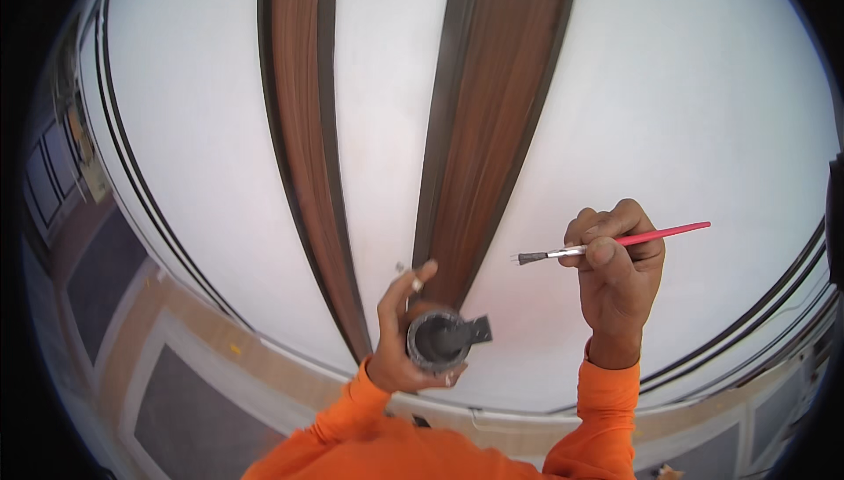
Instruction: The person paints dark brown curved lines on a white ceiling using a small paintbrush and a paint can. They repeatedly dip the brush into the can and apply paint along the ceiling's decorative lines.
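Observation:
My left hand is closed around a small cup of dark grey paint, with a flat dark piece sticking out over its right rim. My right hand grips a thin brush with a pink handle and silver ferrule, held level, its dark bristles pointing left, to the right of and higher than the cup. Behind both hands is a white panel with two long brown wood-grain strips, each edged in dark grey.
Dark lines run along the curved left and right sides of the white surface. The floor below has grey rectangles with pale borders and tan bands. At the far left are more panels and some unclear items.

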`<action>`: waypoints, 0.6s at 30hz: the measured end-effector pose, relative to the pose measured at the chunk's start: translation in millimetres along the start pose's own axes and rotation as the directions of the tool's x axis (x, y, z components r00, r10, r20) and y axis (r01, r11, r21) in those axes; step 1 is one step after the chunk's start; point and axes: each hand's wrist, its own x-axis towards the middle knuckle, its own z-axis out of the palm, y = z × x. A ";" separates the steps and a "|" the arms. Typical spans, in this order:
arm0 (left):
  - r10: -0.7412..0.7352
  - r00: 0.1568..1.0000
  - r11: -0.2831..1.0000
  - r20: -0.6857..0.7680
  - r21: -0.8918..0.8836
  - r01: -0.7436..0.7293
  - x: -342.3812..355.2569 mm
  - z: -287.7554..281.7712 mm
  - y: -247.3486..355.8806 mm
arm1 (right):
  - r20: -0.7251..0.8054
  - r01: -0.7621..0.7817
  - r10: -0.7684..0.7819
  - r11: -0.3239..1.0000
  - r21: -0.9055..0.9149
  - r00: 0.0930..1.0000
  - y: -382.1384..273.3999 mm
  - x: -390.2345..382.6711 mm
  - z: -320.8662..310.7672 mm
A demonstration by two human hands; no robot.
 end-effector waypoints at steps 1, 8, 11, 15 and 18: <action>-0.012 1.000 1.000 -0.003 -0.002 0.012 2.8 -2.1 -0.1 | -0.015 0.059 -0.058 0.998 0.017 0.998 -3.1 9.4 0.8; -0.028 0.992 0.989 -0.120 0.143 0.045 15.4 -21.7 13.8 | -0.208 0.541 -0.534 0.841 -0.023 0.820 -68.2 113.2 17.6; -0.032 0.983 0.987 -0.182 0.150 0.060 15.4 -30.5 15.6 | -0.234 0.655 -0.661 0.747 -0.118 0.713 -88.5 165.0 21.2; -0.079 0.983 0.981 -0.167 0.162 0.106 19.3 -35.6 21.0 | -0.221 0.768 -0.794 0.605 -0.208 0.566 -105.9 231.5 7.9; -0.014 0.981 0.979 -0.193 0.198 0.053 25.4 -38.2 21.1 | -0.211 0.689 -0.728 0.686 -0.235 0.652 -127.7 265.9 20.2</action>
